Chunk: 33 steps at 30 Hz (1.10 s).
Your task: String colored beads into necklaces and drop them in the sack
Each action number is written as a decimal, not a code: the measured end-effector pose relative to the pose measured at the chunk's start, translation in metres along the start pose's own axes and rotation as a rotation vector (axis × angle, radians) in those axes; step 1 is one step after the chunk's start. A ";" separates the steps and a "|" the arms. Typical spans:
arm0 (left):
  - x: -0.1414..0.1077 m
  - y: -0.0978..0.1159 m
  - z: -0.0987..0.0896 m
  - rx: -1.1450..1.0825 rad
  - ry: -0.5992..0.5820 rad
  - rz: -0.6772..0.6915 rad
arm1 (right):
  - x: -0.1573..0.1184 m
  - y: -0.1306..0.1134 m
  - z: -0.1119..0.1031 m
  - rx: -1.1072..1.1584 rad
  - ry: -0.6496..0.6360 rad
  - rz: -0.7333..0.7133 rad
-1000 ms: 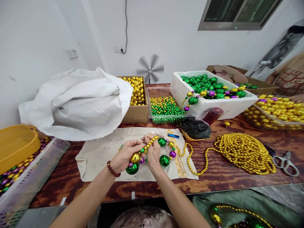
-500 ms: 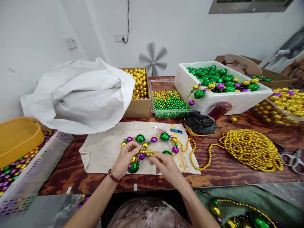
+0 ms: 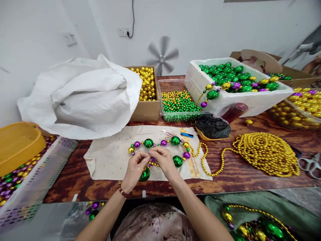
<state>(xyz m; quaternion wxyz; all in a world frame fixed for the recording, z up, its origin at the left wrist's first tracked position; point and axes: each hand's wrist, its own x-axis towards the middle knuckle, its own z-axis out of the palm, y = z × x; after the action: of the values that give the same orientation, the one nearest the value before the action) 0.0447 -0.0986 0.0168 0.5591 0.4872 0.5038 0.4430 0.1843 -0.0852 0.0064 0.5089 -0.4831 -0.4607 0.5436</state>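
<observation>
On a beige cloth (image 3: 107, 154) lies a bead necklace (image 3: 177, 161) of shiny green, purple and gold beads, laid in a loop. My left hand (image 3: 137, 164) pinches at the left-middle of the necklace, thumb and forefinger closed. Its fingertips meet those of my right hand (image 3: 163, 161), also in a pinch. A fine thread (image 3: 149, 146) shows faintly at the fingertips; the exact grip is hidden. Small gold beads and a big green bead (image 3: 144, 174) sit just beneath the hands. Tweezers (image 3: 166, 133) and a blue cutter (image 3: 187, 135) lie behind the necklace.
A heap of gold bead chain (image 3: 265, 154) lies right, with scissors (image 3: 311, 165) beyond it. Behind stand a clear tub (image 3: 175, 115) of small beads, a cardboard box (image 3: 144, 112), a white foam box (image 3: 260, 103) and a black bag (image 3: 213, 126). A white sack (image 3: 85, 100) stands left.
My right hand has moved left and up to meet my left hand, its fingertips now pinched beside the left ones. The camera view has shifted slightly.
</observation>
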 end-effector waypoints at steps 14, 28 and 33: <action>0.018 0.018 -0.004 -0.271 -0.067 -0.076 | -0.005 0.017 -0.005 -0.181 0.187 -0.056; 0.036 0.036 -0.004 -0.214 -0.247 -0.310 | 0.017 -0.025 -0.008 -0.809 -0.087 -0.333; 0.035 0.041 -0.012 -0.141 -0.269 -0.229 | 0.017 -0.023 -0.014 -0.393 -0.202 -0.146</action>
<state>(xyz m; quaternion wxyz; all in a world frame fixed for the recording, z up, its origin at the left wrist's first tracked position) 0.0364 -0.0573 0.0523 0.7009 0.4413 0.4443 0.3415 0.2008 -0.0668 0.0262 0.3942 -0.4815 -0.6401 0.4506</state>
